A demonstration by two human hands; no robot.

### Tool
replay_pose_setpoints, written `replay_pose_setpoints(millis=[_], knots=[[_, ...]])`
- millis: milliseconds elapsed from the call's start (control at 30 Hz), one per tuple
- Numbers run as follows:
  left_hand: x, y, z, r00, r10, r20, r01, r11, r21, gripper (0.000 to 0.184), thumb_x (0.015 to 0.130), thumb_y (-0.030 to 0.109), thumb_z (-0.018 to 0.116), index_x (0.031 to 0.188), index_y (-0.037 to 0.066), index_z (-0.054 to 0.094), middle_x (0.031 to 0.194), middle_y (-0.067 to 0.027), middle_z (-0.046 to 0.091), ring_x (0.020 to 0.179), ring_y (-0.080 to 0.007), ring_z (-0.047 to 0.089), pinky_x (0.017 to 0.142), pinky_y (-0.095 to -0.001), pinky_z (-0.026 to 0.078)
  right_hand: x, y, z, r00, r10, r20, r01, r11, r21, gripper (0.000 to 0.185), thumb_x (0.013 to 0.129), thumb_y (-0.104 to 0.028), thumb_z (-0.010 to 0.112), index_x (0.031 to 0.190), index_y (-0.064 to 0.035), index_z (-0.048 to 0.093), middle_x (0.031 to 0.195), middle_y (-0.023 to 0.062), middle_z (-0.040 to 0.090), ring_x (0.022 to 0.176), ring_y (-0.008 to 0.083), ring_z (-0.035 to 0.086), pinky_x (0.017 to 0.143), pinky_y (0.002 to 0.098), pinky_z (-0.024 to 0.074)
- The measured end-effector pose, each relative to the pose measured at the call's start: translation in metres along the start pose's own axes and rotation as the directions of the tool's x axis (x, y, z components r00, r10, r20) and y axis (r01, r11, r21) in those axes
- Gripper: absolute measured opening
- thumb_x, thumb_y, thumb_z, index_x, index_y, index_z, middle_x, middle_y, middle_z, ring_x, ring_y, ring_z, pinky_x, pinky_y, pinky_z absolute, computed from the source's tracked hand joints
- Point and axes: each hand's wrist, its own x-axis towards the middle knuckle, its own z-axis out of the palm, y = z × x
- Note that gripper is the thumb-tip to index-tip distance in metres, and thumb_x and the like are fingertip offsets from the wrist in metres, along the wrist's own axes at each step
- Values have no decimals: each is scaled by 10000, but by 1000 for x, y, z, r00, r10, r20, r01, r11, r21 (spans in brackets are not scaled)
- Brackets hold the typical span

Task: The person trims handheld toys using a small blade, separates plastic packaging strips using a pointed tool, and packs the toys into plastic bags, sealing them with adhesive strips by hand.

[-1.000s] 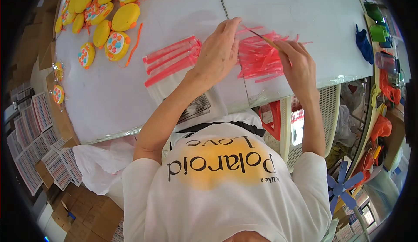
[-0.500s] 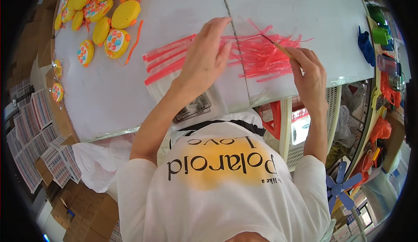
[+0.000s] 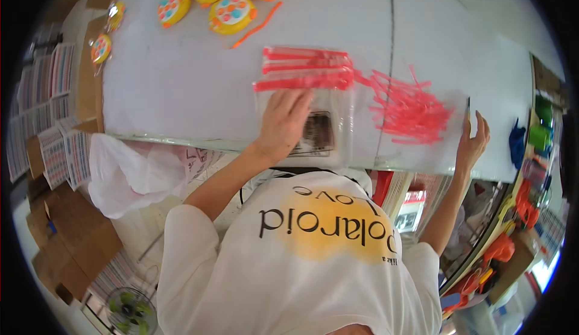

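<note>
My left hand (image 3: 286, 121) lies with its fingers stretched out over a stack of clear plastic bags (image 3: 345, 124). Pink-red strips (image 3: 301, 84) run across the far end of the bags, and a dark printed panel shows on the stack near my hand. Over the table at the right, my right hand (image 3: 475, 142) grips a thin dark-tipped tool (image 3: 468, 104) that points away from me; its handle is mostly hidden by the fingers. Between my hands lies a loose heap of pink-red plastic strips (image 3: 413, 109), a little blurred.
Several yellow toys with coloured dots (image 3: 233, 13) lie at the far left of the white table (image 3: 199, 94). A blue cloth-like item (image 3: 517, 145) rests near the right edge. A white plastic bag (image 3: 139, 169) hangs at the front left, beside cardboard boxes (image 3: 75, 211).
The view has shifted. My left hand has moved from the strips at the bags' far end down onto the bags. My right hand, with the tool, has moved right, away from the heap.
</note>
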Motion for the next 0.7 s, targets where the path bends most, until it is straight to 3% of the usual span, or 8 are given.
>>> replay_pose_setpoints(millis=[33,133,267,333,433,500,633,700], knots=[[1,-3,1,999,40,1,-40,999,-20,333,684,26,623,1010,-21,578,1001,-132,533,930,-288,524,817,-384,441,12,-23,-3,987,-142,-80,142,990,0,305,856,-129,645,1159,-93,637,1126,136,618,1020,266,603,873,373,472],[4,-7,1,994,109,-3,-109,993,-35,242,690,54,582,923,-11,568,937,-121,524,897,-283,517,828,-408,413,44,-147,-16,945,-223,241,95,887,452,343,843,-87,654,1184,-97,614,1200,102,585,1111,261,565,890,363,470],[11,-3,-4,989,136,-55,-137,991,-6,227,694,67,587,912,16,548,908,-101,528,888,-278,513,845,-432,388,64,-295,21,659,-732,175,543,623,564,381,832,-132,668,1196,-73,571,1195,143,569,1099,325,542,893,386,469],[6,-6,-1,994,110,-10,-110,994,-17,259,704,80,606,949,18,546,909,-97,532,880,-273,512,834,-428,391,82,-354,56,621,-779,87,629,562,537,468,842,-238,668,1243,-50,516,1160,146,584,1080,330,550,886,396,469],[7,-5,-2,998,55,27,-55,998,-19,360,714,105,652,1043,18,536,916,-92,541,865,-264,509,814,-418,394,110,-425,93,669,-704,239,553,686,473,620,818,-372,680,1280,-24,457,1159,181,573,1092,333,541,877,420,469],[9,-4,-6,1000,20,15,-20,1000,-24,428,714,116,680,1100,15,526,922,-91,545,858,-260,508,806,-413,396,120,-448,102,610,-575,545,428,818,384,713,777,-423,705,1289,-12,428,1172,221,546,1077,330,551,866,424,473],[10,-9,-11,996,-90,12,90,974,-207,644,693,75,724,1268,-5,446,929,-103,553,853,-272,505,814,-407,411,109,-432,109,641,-632,435,513,775,370,762,738,-387,733,1309,-22,385,1198,256,517,1053,321,576,855,418,480],[7,-11,-9,993,-121,-13,114,957,-266,693,697,43,723,1315,-6,414,927,-99,558,851,-278,504,813,-402,421,107,-409,101,604,-640,474,405,759,509,773,704,-300,755,1319,-40,365,1228,222,513,1021,312,599,861,390,485]])
